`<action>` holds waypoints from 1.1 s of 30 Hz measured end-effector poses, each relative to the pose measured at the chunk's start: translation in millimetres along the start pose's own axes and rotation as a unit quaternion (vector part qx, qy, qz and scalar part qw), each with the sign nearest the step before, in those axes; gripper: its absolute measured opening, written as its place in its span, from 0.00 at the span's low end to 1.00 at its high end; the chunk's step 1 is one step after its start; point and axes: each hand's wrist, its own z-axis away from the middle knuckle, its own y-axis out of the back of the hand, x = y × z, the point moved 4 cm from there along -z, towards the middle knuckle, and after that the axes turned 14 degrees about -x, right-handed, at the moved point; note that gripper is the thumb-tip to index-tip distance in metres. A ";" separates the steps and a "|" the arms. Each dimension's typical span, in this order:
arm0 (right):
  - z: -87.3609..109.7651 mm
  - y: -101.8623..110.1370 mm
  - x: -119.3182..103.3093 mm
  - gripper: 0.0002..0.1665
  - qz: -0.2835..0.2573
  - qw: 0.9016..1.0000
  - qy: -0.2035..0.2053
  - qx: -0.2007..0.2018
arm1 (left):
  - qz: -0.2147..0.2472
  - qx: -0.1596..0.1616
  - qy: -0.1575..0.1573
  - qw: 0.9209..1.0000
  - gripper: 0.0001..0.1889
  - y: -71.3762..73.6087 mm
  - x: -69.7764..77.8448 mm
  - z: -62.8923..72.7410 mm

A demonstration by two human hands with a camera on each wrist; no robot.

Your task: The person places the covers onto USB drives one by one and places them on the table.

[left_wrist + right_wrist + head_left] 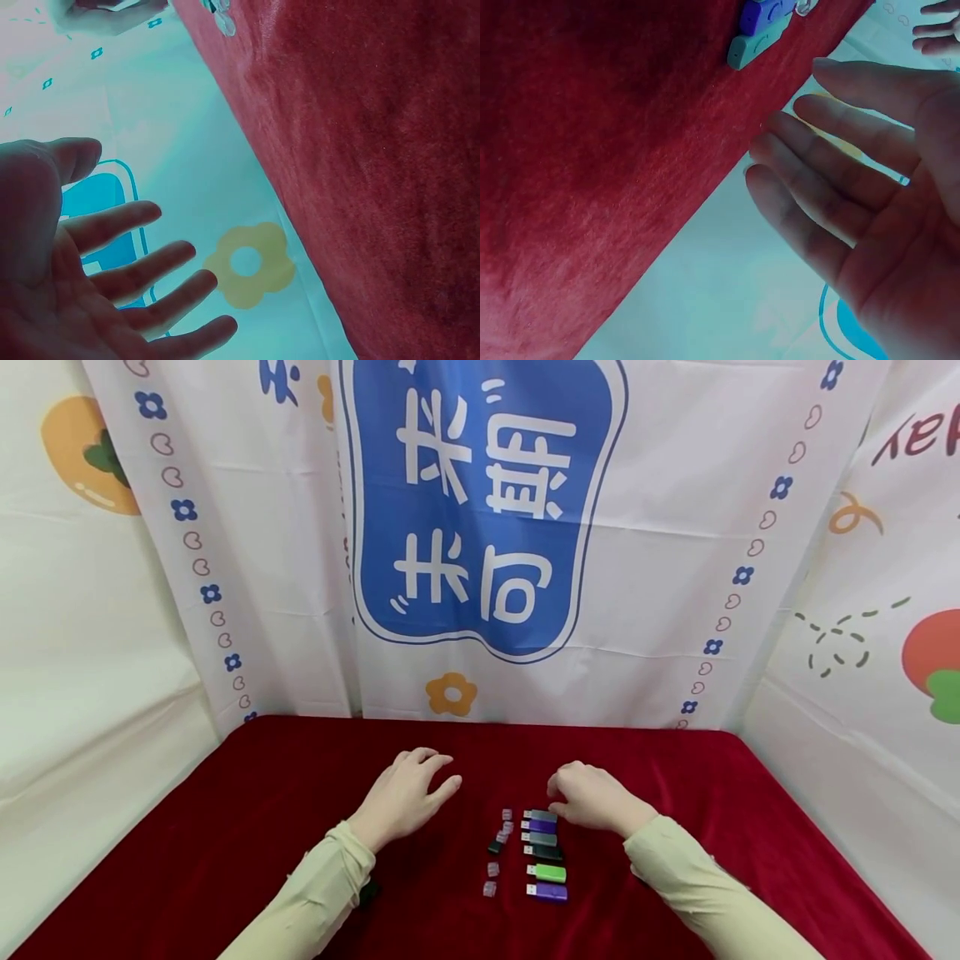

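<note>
My left hand (401, 797) hovers over the red cloth, left of the small parts, with its fingers spread and holding nothing. At the far end of a column of USB flash drives is my right hand (596, 795), its fingers loosely bent and its palm bare in the right wrist view. The far grey drive (543, 816) lies nearest to it, with a purple drive (542, 827) beside that one. Closer in the same column are a black drive (547, 853), a green drive (551, 873) and another purple drive (552, 892). Their metal plugs point left.
Several clear caps (490, 888) form a loose line left of the drives, with a small black piece (495, 847) among them. A dark object (367, 893) is partly hidden by the left sleeve. Printed white curtains (660, 610) surround the red cloth (247, 793) on the table.
</note>
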 end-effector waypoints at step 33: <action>-29.9 -17.0 -5.9 0.20 0.052 0.995 0.050 -0.067 | -0.025 0.005 -0.014 1.000 0.13 0.1 3.2 -2.1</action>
